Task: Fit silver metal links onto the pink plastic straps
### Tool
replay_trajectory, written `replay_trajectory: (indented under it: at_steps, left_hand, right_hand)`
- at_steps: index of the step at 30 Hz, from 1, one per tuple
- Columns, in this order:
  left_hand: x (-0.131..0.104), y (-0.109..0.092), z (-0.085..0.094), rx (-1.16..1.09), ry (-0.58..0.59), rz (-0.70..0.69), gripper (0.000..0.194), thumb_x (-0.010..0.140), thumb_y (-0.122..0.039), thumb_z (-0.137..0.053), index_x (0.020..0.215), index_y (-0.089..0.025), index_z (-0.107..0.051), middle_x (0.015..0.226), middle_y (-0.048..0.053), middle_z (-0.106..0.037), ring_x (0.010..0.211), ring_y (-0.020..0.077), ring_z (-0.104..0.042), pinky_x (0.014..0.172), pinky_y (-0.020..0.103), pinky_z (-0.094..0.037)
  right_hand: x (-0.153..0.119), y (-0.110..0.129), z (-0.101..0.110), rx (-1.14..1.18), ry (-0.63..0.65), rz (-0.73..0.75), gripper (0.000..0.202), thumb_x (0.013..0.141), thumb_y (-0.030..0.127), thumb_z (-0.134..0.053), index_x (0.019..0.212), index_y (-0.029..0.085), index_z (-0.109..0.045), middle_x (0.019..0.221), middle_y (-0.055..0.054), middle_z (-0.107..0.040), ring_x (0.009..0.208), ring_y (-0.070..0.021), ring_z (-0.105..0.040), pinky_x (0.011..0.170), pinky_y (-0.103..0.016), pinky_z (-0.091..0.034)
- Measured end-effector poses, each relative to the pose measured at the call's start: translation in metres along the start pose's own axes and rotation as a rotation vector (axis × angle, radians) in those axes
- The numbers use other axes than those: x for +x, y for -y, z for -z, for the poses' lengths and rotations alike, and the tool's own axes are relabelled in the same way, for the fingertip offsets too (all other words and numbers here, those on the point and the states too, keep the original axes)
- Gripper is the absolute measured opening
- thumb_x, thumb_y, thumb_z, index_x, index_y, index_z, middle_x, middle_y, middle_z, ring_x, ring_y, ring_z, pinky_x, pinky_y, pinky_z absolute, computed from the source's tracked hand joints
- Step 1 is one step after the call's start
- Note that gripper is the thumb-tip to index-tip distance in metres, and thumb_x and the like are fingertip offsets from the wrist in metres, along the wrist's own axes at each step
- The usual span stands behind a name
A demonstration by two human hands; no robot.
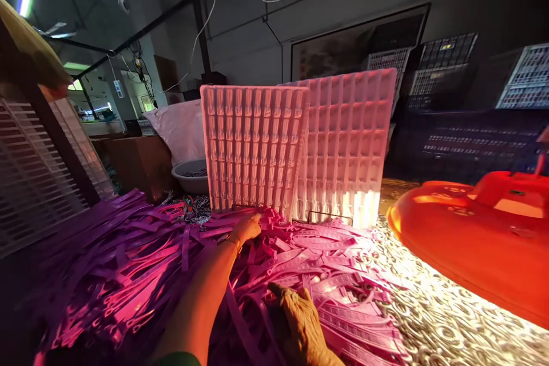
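My bare left hand (246, 230), a thin band around its wrist, reaches to the far side of a large heap of pink-purple straps (326, 263). Its fingers are bent together against the straps at the foot of an upright clear tray (253, 146); what they grip, if anything, is hidden. Nearer to me, my right hand (302, 323) wears a brown work glove and rests low over the same heap. Most of its fingers are turned from view, so its grip cannot be made out. Many straps have small loops at their ends.
A second ribbed tray (347, 143) stands behind the first. Small metal rings and hooks (446, 297) cover the right side beneath an orange lamp shade (480, 240). A grey basin (191, 177) sits behind the heap. A white rack (38, 166) borders the left.
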State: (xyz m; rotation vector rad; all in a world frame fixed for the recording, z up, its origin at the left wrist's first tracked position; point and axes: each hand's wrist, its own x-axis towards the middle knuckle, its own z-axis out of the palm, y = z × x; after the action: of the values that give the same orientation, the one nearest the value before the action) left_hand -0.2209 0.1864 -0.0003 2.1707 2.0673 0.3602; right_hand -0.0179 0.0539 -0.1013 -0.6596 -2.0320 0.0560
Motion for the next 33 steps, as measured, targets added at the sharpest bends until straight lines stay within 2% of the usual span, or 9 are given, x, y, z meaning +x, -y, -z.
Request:
replay_trajectory:
  at_steps: [3, 6, 9, 12, 16, 21, 24, 27, 33]
  left_hand:
    - [-0.04, -0.034, 0.029, -0.052, -0.109, -0.017, 0.049, 0.08, -0.006, -0.046, 0.128, -0.012, -0.053, 0.13, 0.012, -0.058, 0.123, 0.0215, -0.05, 0.107, 0.035, -0.039]
    - [-0.122, -0.07, 0.032, -0.15, -0.186, -0.036, 0.044, 0.083, -0.012, -0.044, 0.125, -0.02, -0.056, 0.128, 0.005, -0.059, 0.121, 0.0196, -0.051, 0.107, 0.036, -0.04]
    - [-0.229, -0.1, 0.009, -0.344, -0.198, -0.053, 0.035, 0.085, -0.021, -0.046, 0.117, -0.023, -0.061, 0.123, 0.006, -0.062, 0.114, 0.0187, -0.055, 0.102, 0.033, -0.046]
    - [-0.325, -0.124, -0.023, -0.558, -0.178, -0.052, 0.027, 0.083, -0.029, -0.051, 0.106, -0.026, -0.065, 0.116, 0.005, -0.064, 0.11, 0.0207, -0.058, 0.099, 0.036, -0.049]
    - [-0.4, -0.15, -0.058, -0.736, -0.035, 0.12, 0.028, 0.081, -0.033, -0.051, 0.105, -0.027, -0.065, 0.11, 0.007, -0.066, 0.101, 0.0233, -0.062, 0.087, 0.039, -0.055]
    - [-0.425, -0.187, -0.074, -0.547, 0.03, -0.084, 0.036, 0.079, -0.042, -0.057, 0.11, -0.028, -0.067, 0.123, 0.009, -0.06, 0.118, 0.0296, -0.052, 0.101, 0.046, -0.045]
    - [-0.425, -0.211, -0.079, -0.399, 0.063, -0.262, 0.067, 0.071, -0.048, -0.067, 0.131, -0.021, -0.053, 0.137, 0.015, -0.048, 0.13, 0.0366, -0.039, 0.11, 0.053, -0.033]
    - [-0.427, -0.229, -0.089, -0.314, 0.13, -0.362, 0.079, 0.072, -0.046, -0.067, 0.141, -0.018, -0.04, 0.144, 0.017, -0.041, 0.135, 0.0397, -0.03, 0.111, 0.057, -0.026]
    - [-0.417, -0.239, -0.11, -0.208, 0.094, -0.504, 0.067, 0.085, -0.038, -0.052, 0.145, -0.019, -0.03, 0.146, 0.016, -0.038, 0.137, 0.0357, -0.029, 0.112, 0.054, -0.023]
  right_hand:
    - [0.014, 0.009, 0.011, 0.004, 0.043, -0.001, 0.059, 0.081, 0.015, -0.034, 0.138, 0.031, -0.035, 0.088, -0.004, -0.072, 0.075, -0.0264, -0.069, 0.074, -0.049, -0.051]
    - [0.032, 0.015, 0.022, -0.028, 0.162, -0.005, 0.041, 0.078, 0.014, -0.041, 0.116, 0.019, -0.055, 0.075, -0.005, -0.07, 0.065, -0.023, -0.066, 0.065, -0.037, -0.049]
    - [0.048, 0.021, 0.045, 0.062, 0.327, -0.055, 0.03, 0.069, 0.013, -0.052, 0.096, 0.014, -0.063, 0.068, -0.005, -0.067, 0.058, -0.0192, -0.061, 0.053, -0.026, -0.042]
    - [0.045, 0.021, 0.085, 0.105, 0.33, -0.179, 0.034, 0.077, 0.015, -0.048, 0.109, 0.013, -0.06, 0.075, -0.006, -0.066, 0.065, -0.0167, -0.06, 0.059, -0.026, -0.043]
    - [-0.007, 0.017, 0.156, 0.275, 0.249, -0.407, 0.035, 0.082, 0.025, -0.046, 0.114, 0.012, -0.056, 0.079, -0.004, -0.062, 0.066, -0.0135, -0.058, 0.06, -0.025, -0.046]
    - [-0.108, 0.037, 0.243, 0.202, 0.222, -0.578, 0.035, 0.088, 0.037, -0.045, 0.111, 0.012, -0.057, 0.071, -0.003, -0.061, 0.061, -0.015, -0.058, 0.059, -0.028, -0.05]
    - [-0.157, 0.062, 0.275, -0.013, 0.186, -0.531, 0.038, 0.088, 0.042, -0.05, 0.113, 0.016, -0.057, 0.092, -0.009, -0.067, 0.084, -0.0217, -0.064, 0.075, -0.035, -0.052]
    - [-0.191, 0.088, 0.296, -0.206, 0.242, -0.452, 0.051, 0.086, 0.048, -0.053, 0.128, 0.019, -0.05, 0.113, -0.012, -0.063, 0.103, -0.027, -0.06, 0.086, -0.042, -0.049]
    - [-0.234, 0.11, 0.31, -0.42, 0.273, -0.224, 0.079, 0.081, 0.061, -0.054, 0.143, 0.018, -0.033, 0.134, -0.018, -0.047, 0.123, -0.0326, -0.044, 0.099, -0.047, -0.036]
